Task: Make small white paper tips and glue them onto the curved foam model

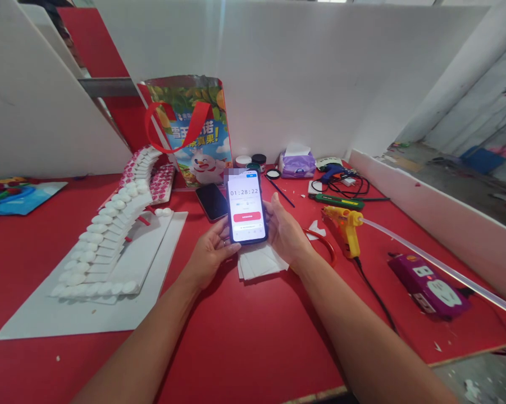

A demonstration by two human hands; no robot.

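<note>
Between my two hands a smartphone (246,205) is held upright, its lit screen showing a timer at 01:28:22 and a red button. My left hand (212,249) grips its lower left corner, with the thumb at the bottom edge. On the right side, my right hand (285,230) is closed around the phone's edge. White paper pieces (261,264) lie on the table just below the phone. A second, dark phone (212,202) rests behind my left hand. To the left stands a white model staircase (109,241) edged with rounded white pieces, on a white board (164,264).
On the red table (244,336) sit a yellow glue gun (346,227) with a long clear stick, a purple power strip (429,286), a green-handled tool (337,201) and a tissue pack (297,163). A printed bag (194,134) stands at the back against white panels.
</note>
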